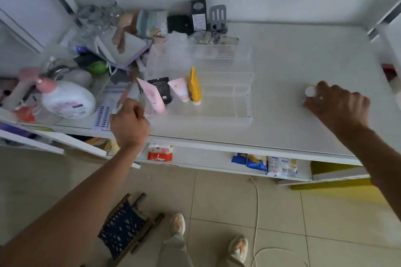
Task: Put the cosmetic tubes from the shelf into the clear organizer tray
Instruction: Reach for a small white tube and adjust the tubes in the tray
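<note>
The clear organizer tray sits mid-table. At its left end stand several tubes: a pink tube, a black one, a small pink one and a yellow one. My left hand is closed at the tray's near-left corner, gripping a thin pink tube that points up and away. Far right of the tray, my right hand rests on the table, fingers curled around a white-capped tube; most of that tube is hidden.
A white pump bottle and cluttered cosmetics fill the table's left. A mirror, a black box and a second clear tray stand behind. A small stool and a cable lie on the floor.
</note>
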Available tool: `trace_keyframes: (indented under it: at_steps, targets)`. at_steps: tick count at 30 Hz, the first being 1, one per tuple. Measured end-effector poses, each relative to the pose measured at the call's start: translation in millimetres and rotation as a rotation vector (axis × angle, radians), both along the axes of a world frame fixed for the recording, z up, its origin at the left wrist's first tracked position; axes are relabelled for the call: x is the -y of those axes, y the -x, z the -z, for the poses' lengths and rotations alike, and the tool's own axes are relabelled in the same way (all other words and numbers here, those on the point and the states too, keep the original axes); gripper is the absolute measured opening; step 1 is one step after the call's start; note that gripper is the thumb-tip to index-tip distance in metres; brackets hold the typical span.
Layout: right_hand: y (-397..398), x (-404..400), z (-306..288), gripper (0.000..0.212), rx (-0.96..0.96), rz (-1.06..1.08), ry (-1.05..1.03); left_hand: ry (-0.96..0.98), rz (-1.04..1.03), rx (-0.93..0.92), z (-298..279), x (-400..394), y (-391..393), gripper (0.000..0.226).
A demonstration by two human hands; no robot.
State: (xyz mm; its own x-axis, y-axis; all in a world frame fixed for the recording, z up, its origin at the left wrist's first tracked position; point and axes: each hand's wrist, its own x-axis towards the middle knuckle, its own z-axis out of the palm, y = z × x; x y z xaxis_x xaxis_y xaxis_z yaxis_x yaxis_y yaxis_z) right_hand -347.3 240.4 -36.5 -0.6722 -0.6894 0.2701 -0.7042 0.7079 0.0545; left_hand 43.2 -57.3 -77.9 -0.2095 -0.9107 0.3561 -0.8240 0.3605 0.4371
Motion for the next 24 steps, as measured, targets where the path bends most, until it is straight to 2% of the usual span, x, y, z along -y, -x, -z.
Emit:
trace_keyframes:
  at_steps: [3,6,10,13,19,24]
  targets:
    - [-8,3,2,0.041,-0.021,0.071,0.033,-0.038,0.001,-0.012,1,4,-2,0.018]
    - [-17,13,4,0.036,0.017,0.11,-0.02,-0.04,0.017,-0.024,4,7,-4,0.016]
    - [-26,26,5,0.048,0.046,0.187,-0.028,0.01,0.057,-0.041,14,13,-10,0.011]
    - [-36,25,15,0.056,0.07,0.125,-0.073,0.023,0.096,-0.033,16,13,-12,0.015]
    - [-38,25,12,0.05,0.076,0.04,-0.094,-0.033,0.043,0.003,16,11,-7,0.016]
    - [-41,27,22,0.046,-0.017,0.036,-0.012,-0.068,0.013,-0.052,1,1,-3,0.022]
